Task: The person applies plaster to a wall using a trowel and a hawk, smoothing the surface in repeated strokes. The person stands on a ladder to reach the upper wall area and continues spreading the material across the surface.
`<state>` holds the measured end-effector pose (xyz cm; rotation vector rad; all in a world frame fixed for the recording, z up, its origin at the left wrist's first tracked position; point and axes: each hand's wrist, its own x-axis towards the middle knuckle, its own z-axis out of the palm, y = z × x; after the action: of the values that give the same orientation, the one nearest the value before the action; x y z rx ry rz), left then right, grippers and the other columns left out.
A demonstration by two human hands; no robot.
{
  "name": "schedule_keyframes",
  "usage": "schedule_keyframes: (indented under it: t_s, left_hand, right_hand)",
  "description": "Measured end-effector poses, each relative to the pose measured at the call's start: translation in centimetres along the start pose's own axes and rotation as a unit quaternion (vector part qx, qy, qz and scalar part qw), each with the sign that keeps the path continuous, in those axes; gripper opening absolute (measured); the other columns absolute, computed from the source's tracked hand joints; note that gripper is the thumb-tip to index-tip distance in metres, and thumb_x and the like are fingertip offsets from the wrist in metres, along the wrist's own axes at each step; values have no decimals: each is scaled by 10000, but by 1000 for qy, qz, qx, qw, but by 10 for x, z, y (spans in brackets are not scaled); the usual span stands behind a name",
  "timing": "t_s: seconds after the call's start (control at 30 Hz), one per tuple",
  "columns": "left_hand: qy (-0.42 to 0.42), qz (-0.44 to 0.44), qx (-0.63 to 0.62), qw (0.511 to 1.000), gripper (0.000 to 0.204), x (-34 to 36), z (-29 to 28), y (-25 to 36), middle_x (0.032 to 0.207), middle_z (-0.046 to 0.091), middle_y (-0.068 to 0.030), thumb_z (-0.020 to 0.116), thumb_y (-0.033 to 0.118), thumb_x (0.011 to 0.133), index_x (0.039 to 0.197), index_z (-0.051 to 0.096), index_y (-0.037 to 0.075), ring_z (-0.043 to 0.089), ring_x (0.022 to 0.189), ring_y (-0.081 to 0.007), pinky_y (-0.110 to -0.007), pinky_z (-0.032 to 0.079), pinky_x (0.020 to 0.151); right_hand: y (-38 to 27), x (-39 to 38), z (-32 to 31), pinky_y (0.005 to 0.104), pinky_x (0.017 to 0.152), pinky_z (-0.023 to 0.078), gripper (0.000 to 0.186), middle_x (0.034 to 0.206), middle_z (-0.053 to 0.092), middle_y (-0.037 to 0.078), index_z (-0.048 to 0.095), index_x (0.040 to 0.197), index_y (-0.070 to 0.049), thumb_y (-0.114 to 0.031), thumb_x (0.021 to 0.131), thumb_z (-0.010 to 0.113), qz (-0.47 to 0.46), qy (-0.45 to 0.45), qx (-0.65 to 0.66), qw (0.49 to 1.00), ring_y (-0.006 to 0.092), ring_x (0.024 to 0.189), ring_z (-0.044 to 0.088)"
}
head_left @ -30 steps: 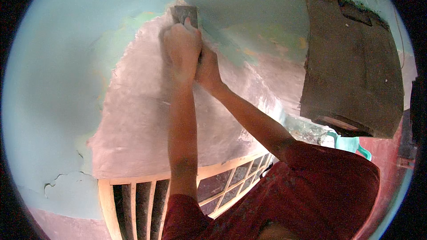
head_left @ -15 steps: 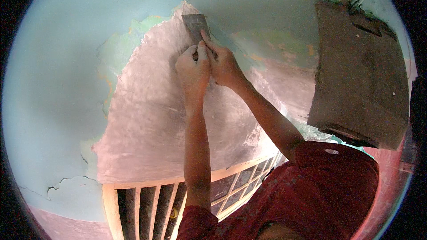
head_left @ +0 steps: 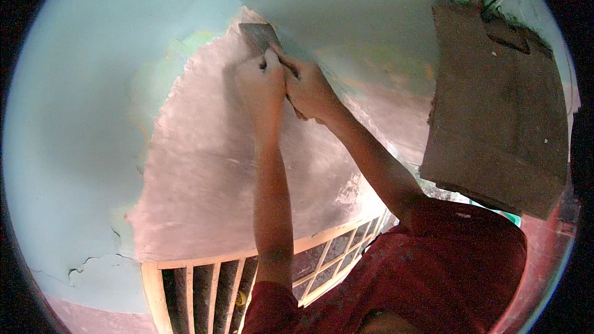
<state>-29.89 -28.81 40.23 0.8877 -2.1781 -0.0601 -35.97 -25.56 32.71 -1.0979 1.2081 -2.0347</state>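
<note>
Both my arms reach up to a bare pinkish plaster patch [head_left: 210,117] on the wall. A flat grey scraper [head_left: 256,34] lies with its wide blade against the plaster, close to the patch's upper tip. My right hand [head_left: 314,91] is closed round its handle, with a finger stretched toward the blade. Just left of it, my left hand [head_left: 260,80] is closed and pressed against the scraper's lower part by the right fingers. Most of the handle is hidden in the hands.
Pale blue paint [head_left: 80,124] with a ragged green edge surrounds the plaster. Below stands a yellowish wooden window frame [head_left: 210,261] with bars. A large brown board [head_left: 495,99] hangs at the right, with green leaves [head_left: 492,0] at its top. A crack [head_left: 93,260] marks the lower left wall.
The scraper and both hands have moved slightly left in the picture, and the blade is tilted more to the left. Both hands stay together on the tool. The view has shifted a little.
</note>
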Motion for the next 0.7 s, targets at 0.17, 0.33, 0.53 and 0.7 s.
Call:
schedule_keyframes:
  t_s: [0.17,0.33,0.53,0.7]
  left_hand:
    - [-80,-18,23,996,364,-7,10,-28,686,613,-247,547,250,890,787,650,-84,644,606,-278,-406,465,600]
    - [-80,-123,-165,975,385,-70,-2,-29,817,696,-187,527,270,968,936,668,-87,684,754,-222,-337,513,679]
    - [-222,-303,-316,872,342,-232,35,-59,966,704,-148,462,214,1013,1052,651,-69,680,791,-185,-299,518,718]
    - [-306,-464,-324,765,293,-389,33,-78,1019,692,-174,522,184,956,1069,639,-60,689,900,-262,-359,568,759]
  right_hand:
    - [49,-2,25,308,599,522,493,926,707,182,376,1459,-116,-189,988,501,-213,157,-182,947,214,755,687]
    - [75,-18,8,264,526,453,529,734,650,98,351,1482,-137,-226,991,526,-158,99,-46,981,110,614,596]
    - [36,-12,-34,220,480,337,504,628,441,-43,363,1485,-165,-251,1007,497,-83,-23,20,996,50,504,393]
    - [10,40,-5,248,638,433,490,771,564,35,374,1479,-168,-276,1013,477,-307,24,-77,948,95,613,490]
